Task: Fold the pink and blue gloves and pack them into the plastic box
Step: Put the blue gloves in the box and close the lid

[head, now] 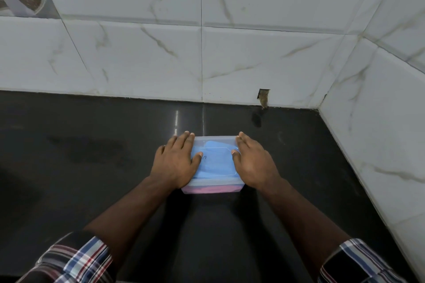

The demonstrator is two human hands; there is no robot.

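Head view: one picture only, looking down at both hands on a box on a dark counter.
Box (212, 187): clear plastic, sitting on the black counter (92, 167) near the tiled wall (207, 57), lid (216, 145) already on top.
Blue glove (213, 163): folded inside, seen through the lid, lying uppermost.
Pink glove (210, 189): beneath the blue one, showing through the front wall of the box at the bottom; both are packed.
Left hand (176, 164): spread flat over the lid's left edge, fingers stretched out toward the far corner, thumb on the lid; pressing rather than gripping, nothing held in it.
Right hand (254, 163): mirrors it on the right edge, flat and open-fingered, thumb resting on the lid.
Why so placed: palms on opposite edges probably push the lid evenly down so that it snaps onto the rim.
Stage: likely the closing step; whether the lid is fully seated cannot be told.
Sleeves: checked cuffs (78, 257) pushed up, clear of the work.
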